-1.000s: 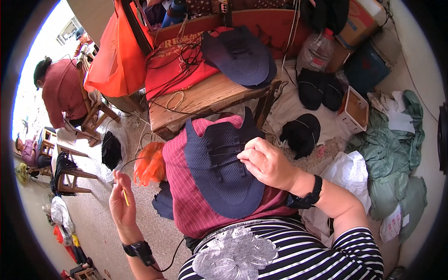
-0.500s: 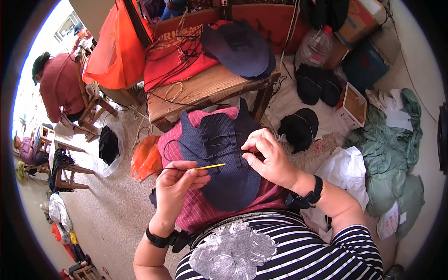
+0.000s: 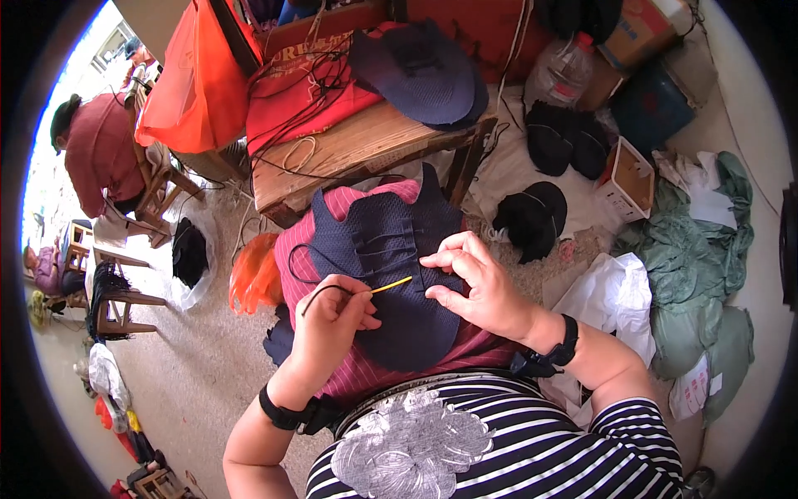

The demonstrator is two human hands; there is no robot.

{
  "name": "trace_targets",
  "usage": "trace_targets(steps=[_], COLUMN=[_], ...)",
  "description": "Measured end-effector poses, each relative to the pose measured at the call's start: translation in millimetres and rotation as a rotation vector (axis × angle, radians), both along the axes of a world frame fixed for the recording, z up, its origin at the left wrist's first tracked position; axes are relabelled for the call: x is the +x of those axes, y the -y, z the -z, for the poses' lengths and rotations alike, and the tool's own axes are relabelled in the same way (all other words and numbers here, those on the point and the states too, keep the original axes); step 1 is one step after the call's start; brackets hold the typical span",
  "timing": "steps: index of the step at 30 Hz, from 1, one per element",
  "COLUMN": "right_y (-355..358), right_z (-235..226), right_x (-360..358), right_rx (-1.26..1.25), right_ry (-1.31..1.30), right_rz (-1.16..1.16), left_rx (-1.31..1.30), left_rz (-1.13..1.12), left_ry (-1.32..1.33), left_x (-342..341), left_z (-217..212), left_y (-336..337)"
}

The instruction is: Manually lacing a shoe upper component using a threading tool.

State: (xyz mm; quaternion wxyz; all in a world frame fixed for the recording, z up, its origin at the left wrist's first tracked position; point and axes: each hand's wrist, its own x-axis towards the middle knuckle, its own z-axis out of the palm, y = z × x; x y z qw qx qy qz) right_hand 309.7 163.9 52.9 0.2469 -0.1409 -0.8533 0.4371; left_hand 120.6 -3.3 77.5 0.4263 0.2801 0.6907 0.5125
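Note:
Across my lap, on red striped cloth (image 3: 295, 241), lies a dark blue textured fabric piece (image 3: 407, 333), shaped like a flat shoe upper. Dark cord runs in several rows between two narrow strips on it. My left hand (image 3: 332, 316) pinches a dark cord (image 3: 312, 295) with a slim, stiff-looking yellow tip (image 3: 392, 285), which points right over the fabric. Close to that tip, my right hand (image 3: 474, 283) is at the right strip, thumb and forefinger apart with a gap between them. Whether its fingertips touch the fabric I cannot tell.
A wooden bench (image 3: 332, 170) ahead carries red cloth, tangled cords and more dark blue pieces (image 3: 424, 75). An orange bag (image 3: 195, 83) hangs at its left. Black caps (image 3: 532, 218), a white box (image 3: 628, 179) and green sacks (image 3: 694, 249) lie right. Another person (image 3: 104, 150) sits far left.
My left hand has shifted slightly up and right, bringing the yellow tip nearer the right strip. My right thumb and forefinger have spread and moved a little left.

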Motion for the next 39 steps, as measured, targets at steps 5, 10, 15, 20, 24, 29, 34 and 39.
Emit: trace_targets(steps=[5,10,15,20,24,29,34,39], right_y=[-4,-3,-3,-4,-5,-6,-4,-3], right_z=[4,8,8,8,13,8,10,8], right_x=[-1,-5,-4,-4,-5,-4,-5,-6], right_rx=[0.001,-0.062,-0.101,-0.035,-0.052,-0.055,-0.043,-0.035], right_ry=[-0.015,-0.063,-0.054,-0.034,-0.073,-0.020,-0.042,-0.045], right_rz=[-0.035,-0.033,-0.050,-0.061,-0.049,-0.082,-0.079,-0.074], left_rx=[-0.016,-0.023,0.000,-0.069,-0.016,-0.043,-0.054,-0.005], left_rz=[0.051,0.012,0.024,0.091,0.054,0.072,0.076,0.022], left_ry=[0.112,0.059,-0.015,0.114,0.188,0.236,0.159,0.168], left_x=[-8,-3,-9,-14,-7,-18,-16,17], left_z=[5,5,-4,3,2,-1,1,5], left_y=[4,0,-15,-3,-4,-2,-2,-14])
